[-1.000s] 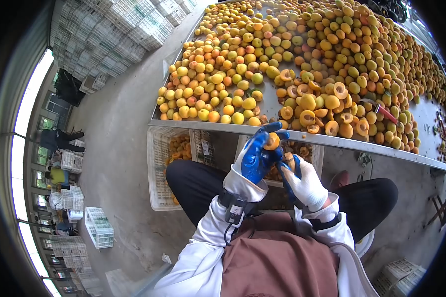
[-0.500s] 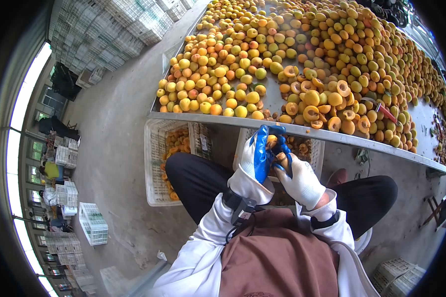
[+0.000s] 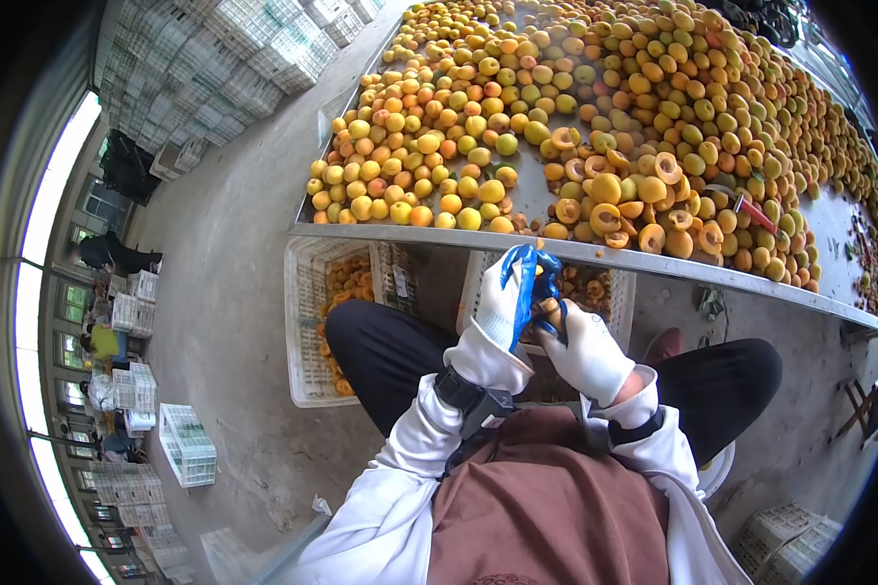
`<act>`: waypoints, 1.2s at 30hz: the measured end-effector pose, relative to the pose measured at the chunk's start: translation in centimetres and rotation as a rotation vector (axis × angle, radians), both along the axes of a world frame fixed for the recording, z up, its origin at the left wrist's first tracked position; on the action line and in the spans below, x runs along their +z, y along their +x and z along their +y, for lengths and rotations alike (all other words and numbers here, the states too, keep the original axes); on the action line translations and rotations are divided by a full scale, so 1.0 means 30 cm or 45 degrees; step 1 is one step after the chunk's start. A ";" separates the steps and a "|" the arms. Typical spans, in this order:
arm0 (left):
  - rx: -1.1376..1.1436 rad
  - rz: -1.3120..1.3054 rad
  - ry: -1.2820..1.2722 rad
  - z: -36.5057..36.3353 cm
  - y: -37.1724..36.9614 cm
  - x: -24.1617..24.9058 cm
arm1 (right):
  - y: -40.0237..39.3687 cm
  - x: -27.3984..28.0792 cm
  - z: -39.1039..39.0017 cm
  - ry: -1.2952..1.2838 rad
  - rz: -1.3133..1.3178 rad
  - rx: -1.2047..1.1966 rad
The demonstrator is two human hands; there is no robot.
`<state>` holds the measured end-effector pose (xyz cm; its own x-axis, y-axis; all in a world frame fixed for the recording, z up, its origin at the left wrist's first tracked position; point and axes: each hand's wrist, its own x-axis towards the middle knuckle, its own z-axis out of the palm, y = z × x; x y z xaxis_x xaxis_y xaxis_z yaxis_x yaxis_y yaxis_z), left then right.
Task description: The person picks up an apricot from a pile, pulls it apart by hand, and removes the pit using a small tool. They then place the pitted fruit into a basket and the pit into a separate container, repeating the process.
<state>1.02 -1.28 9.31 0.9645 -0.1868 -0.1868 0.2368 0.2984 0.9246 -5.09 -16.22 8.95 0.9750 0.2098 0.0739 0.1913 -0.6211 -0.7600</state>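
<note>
Table point(image 3: 517, 207) w/ a metal edge is spread wide w/ apricots point(image 3: 595, 88), whole fruit across most of it, opened halves point(image 3: 644, 210) heaped nr the front edge, a red-handled tool point(image 3: 757, 214) lying among them at the right. Crates are seen below the edge: one white crate point(image 3: 307, 322) at the left w/ some orange pieces in it, a second crate point(image 3: 605, 292) straight under the hands, also part-filled. White crates point(image 3: 234, 68) are stacked far left, other people are glimpsed by the windows.

Hands are held together over the lap, just under the table edge. Left hand point(image 3: 507, 302), in a blue-palmed glove, is curled shut round a small apricot point(image 3: 550, 307), of which only an orange sliver shows betw the fingers. Right hand point(image 3: 587, 351), in a white glove, is pressed against it from the other side, fingers closed on the same fruit; whether a blade is held there can't be told.

Step in hand is judged to be the splitting of one fruit above the second crate. Next move, by that reading, calls for the halves to be pried apart w/ the thumbs, the stone to be freed, and the grip kept light so soft flesh isn't crushed.
</note>
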 end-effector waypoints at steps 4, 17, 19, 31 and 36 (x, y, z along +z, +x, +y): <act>0.017 -0.155 -0.117 -0.032 -0.026 0.056 | 0.010 0.094 -0.005 0.846 0.716 -0.041; -0.142 -0.223 -0.053 0.012 -0.023 0.059 | -0.010 0.033 0.008 0.569 0.311 0.037; -0.091 -0.287 -0.153 -0.002 -0.044 0.086 | -0.005 0.051 0.005 0.686 0.417 0.059; 0.019 0.038 -0.012 -0.016 -0.050 0.066 | -0.012 -0.005 -0.017 0.704 0.689 0.265; -0.285 0.418 -0.551 -0.019 -0.063 0.004 | -0.014 -0.075 -0.077 1.106 0.692 0.392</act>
